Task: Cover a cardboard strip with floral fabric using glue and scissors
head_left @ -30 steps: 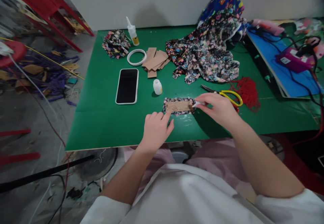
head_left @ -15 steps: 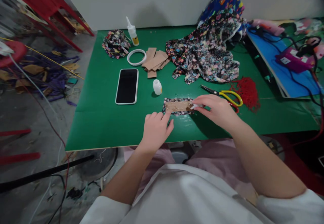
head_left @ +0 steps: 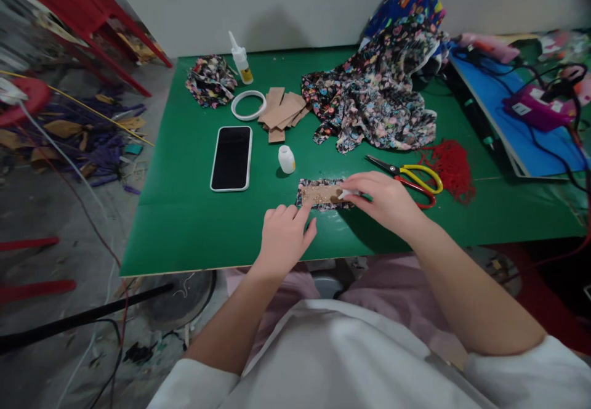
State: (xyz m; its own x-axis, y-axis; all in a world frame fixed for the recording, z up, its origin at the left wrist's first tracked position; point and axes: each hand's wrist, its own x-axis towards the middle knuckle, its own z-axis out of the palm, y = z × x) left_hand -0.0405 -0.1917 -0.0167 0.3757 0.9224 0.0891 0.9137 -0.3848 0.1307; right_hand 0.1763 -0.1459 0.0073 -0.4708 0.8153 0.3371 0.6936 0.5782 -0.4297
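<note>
Dabbing along the brown strip (head_left: pixel 325 194) looks like the step in hand; the strip lies on patterned fabric (head_left: pixel 325 182) on the counter (head_left: pixel 184 230). The right hand (head_left: pixel 383 202) pinches a white applicator (head_left: pixel 347 193) over its right part; the left hand (head_left: pixel 282 235), thumb apart, rests 1 finger at its left end. The next move calls for light, even pressure – strip kept flat. Since 0.5 s ago the right hand has shifted left – the left hand matches

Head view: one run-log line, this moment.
left hand: fingertip at left end of brown strip | right hand: pinching small white piece over strip's right part | open bottle: beyond strip
</note>
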